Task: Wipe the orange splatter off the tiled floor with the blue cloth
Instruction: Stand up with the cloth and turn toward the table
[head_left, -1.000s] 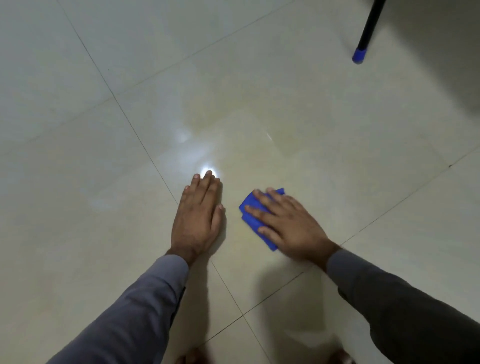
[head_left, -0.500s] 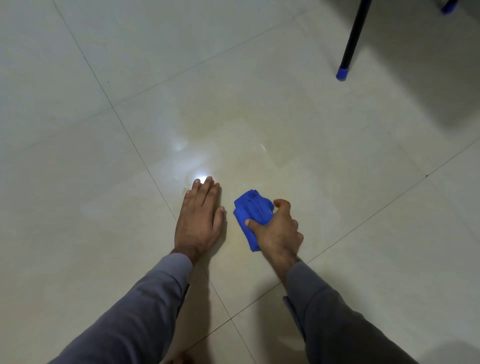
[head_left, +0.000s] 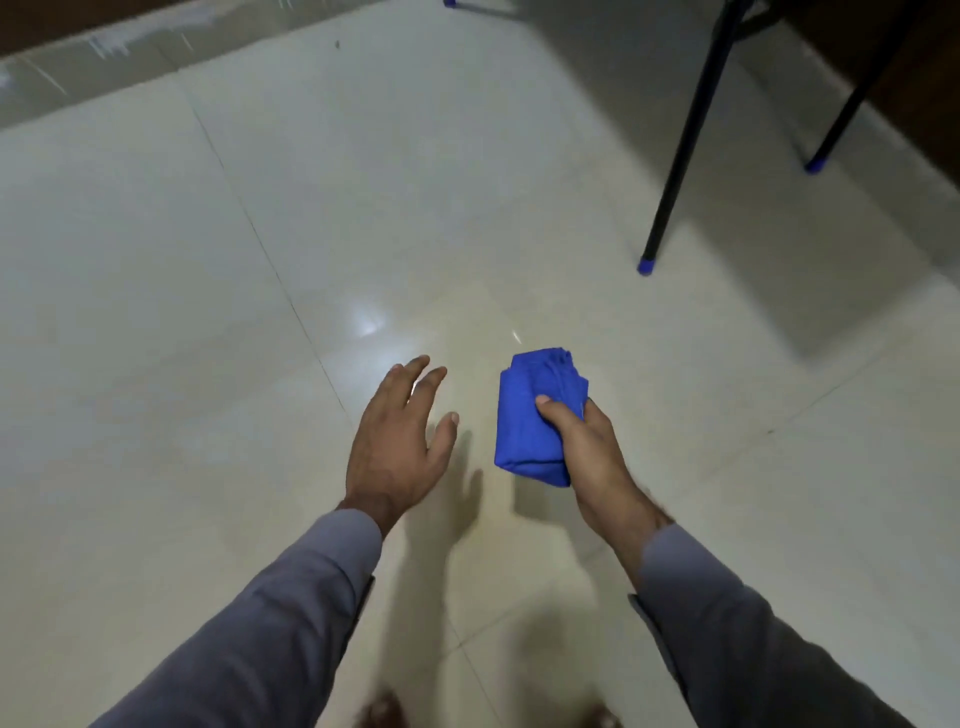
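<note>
The folded blue cloth (head_left: 530, 415) is up off the pale tiled floor (head_left: 208, 338), gripped along its right side by my right hand (head_left: 587, 447), thumb on top. My left hand (head_left: 400, 441) hovers above the floor to the left of the cloth, fingers spread and relaxed, holding nothing. Its shadow falls on the tile below. I see no orange splatter on the glossy tiles in this view; only light glare shows ahead of the hands.
Black furniture legs with blue caps stand at the upper right, the nearest (head_left: 645, 265) and another farther back (head_left: 814, 166). A dark skirting edge (head_left: 78, 31) runs along the top left. My feet show at the bottom edge (head_left: 384, 709).
My right hand went from pressing flat on the cloth to gripping and lifting it off the floor. My left hand rose from the tile. The view pulled up and back.
</note>
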